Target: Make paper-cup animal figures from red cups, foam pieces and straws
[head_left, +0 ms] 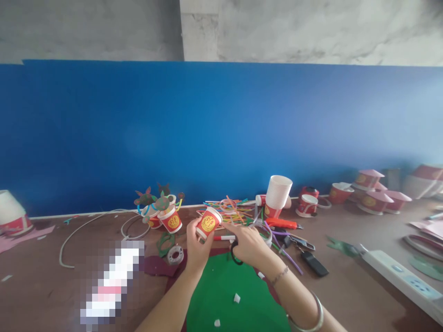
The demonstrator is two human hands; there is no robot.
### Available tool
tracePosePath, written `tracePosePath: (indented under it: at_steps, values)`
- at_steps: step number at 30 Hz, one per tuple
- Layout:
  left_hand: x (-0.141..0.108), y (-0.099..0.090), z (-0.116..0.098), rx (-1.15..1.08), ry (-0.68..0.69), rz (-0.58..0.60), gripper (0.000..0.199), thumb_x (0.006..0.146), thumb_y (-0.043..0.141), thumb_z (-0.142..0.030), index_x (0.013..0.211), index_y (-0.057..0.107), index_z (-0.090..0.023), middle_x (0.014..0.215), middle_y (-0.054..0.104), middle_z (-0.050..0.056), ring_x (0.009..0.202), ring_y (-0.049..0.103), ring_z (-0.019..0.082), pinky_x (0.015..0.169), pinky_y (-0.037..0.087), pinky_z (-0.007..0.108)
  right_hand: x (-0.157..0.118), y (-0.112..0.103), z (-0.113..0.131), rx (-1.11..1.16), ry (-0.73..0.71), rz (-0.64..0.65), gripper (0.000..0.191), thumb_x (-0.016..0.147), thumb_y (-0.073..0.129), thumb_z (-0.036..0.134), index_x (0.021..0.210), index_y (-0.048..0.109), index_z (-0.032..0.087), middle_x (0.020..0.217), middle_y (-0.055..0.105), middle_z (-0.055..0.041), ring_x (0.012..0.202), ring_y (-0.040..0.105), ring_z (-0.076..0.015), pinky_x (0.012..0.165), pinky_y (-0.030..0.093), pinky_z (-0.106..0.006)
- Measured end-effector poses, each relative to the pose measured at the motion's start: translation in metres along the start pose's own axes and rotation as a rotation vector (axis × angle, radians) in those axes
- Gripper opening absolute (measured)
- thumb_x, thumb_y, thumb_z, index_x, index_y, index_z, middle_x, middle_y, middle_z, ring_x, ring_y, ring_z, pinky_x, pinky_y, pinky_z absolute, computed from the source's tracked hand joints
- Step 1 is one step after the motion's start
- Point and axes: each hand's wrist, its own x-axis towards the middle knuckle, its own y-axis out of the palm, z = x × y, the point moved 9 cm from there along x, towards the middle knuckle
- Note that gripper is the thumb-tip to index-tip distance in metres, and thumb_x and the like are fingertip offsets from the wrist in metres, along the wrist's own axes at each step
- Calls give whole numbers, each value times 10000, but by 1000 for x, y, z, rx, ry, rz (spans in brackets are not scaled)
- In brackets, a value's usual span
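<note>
My left hand (199, 249) is closed around a small red paper cup (209, 223) with a gold emblem and a white rim. The cup is tilted, its mouth up and to the right, above a green sheet (238, 290). My right hand (251, 242) reaches in from the right, its index finger stretched to the cup's side near the rim. A black loop (236, 253), looking like a scissors handle, hangs at its curled fingers; the blades are hidden. Behind the hands lie colored pipe cleaners (235, 211). A red and white marker (224, 238) lies between them.
Decorated cups (170, 219) and a tape roll (175, 254) are on the left. A cup stack (278, 196), an orange utility knife (282, 223) and keys with a black fob (314, 263) lie right. A power strip (404, 276) is farther right. A blue wall panel (221, 133) stands behind the table.
</note>
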Motion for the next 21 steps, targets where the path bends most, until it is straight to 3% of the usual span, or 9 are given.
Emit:
tracePosePath:
  at_steps: [3,5,7,11,15,18,21]
  values:
    - [1,0,3,-15,-50,6,521,739,640,-344,1193,449,-176,1178,516,136,1068,564,240,841,501,354,-2,-4,8,-136,-34,-27,745,583,468,55,1292,492,282,1063,656,-93,1025,551,-267,844,316,-378]
    - [1,-3,0,-10,-57,-24,549,752,626,-357,1231,423,-182,1196,515,140,1073,565,245,856,492,365,-1,-4,10,-67,-38,-29,728,595,482,60,1289,499,279,1034,658,-89,1002,551,-257,847,313,-372]
    - [-1,-7,-5,-9,-45,-69,633,750,633,-360,1293,354,-194,1248,480,150,1089,558,245,877,479,368,3,3,7,168,-10,29,703,608,519,83,1288,502,262,925,672,-64,872,574,-220,775,354,-327]
    - [-3,-9,-12,-60,-37,-105,781,715,672,-350,1349,239,-208,1271,460,155,1089,553,226,851,483,321,5,27,8,928,41,283,632,612,632,153,1235,545,216,709,625,9,566,474,-107,556,345,-227]
    - [1,-5,-7,-112,-93,-38,631,715,654,-355,1247,366,-172,1093,583,121,953,605,209,807,488,326,-3,40,6,1370,183,512,578,604,675,174,1174,582,193,526,466,78,435,294,-36,451,198,-184]
    - [3,-4,1,-64,-152,-7,473,707,655,-343,1104,477,-157,962,625,84,892,611,208,820,470,353,-7,41,6,1414,228,584,607,576,686,173,1174,579,175,478,397,103,408,250,-24,436,161,-185]
    - [2,-3,6,-116,-170,-18,489,672,682,-327,1084,466,-175,995,616,71,912,607,202,837,462,354,-5,41,3,1196,237,528,602,551,683,153,1147,603,178,503,484,81,417,307,-33,427,187,-182]
